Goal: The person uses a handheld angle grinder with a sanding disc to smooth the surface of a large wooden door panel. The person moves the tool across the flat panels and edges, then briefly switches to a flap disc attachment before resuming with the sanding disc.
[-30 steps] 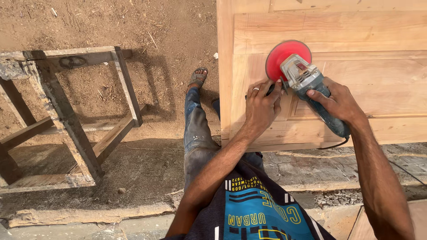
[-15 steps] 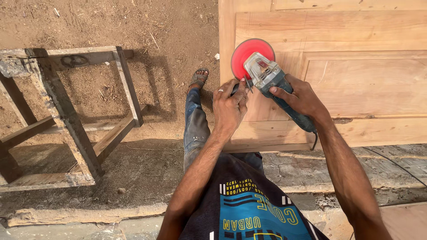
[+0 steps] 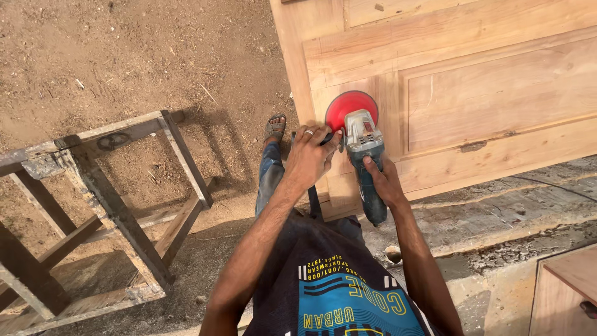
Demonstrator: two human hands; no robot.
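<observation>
A pale wooden panelled door (image 3: 472, 93) lies flat in front of me. On its near left part rests the red round disc (image 3: 349, 107) of a blue and grey angle grinder (image 3: 365, 158). My right hand (image 3: 382, 180) is wrapped around the grinder's blue body. My left hand (image 3: 311, 155), with a ring on one finger, grips the black side handle to the left of the grinder's head. My sandalled foot (image 3: 274, 128) stands on the dirt beside the door's left edge.
A rough wooden frame stand (image 3: 118, 211) sits on the dirt ground to my left. A concrete ledge (image 3: 510, 224) runs under the door's near edge, with a cord trailing along it. Another wooden piece (image 3: 569, 286) shows at bottom right.
The grinder and both hands have travelled left across the door, from its middle panel area to near its left stile. My view has shifted with them.
</observation>
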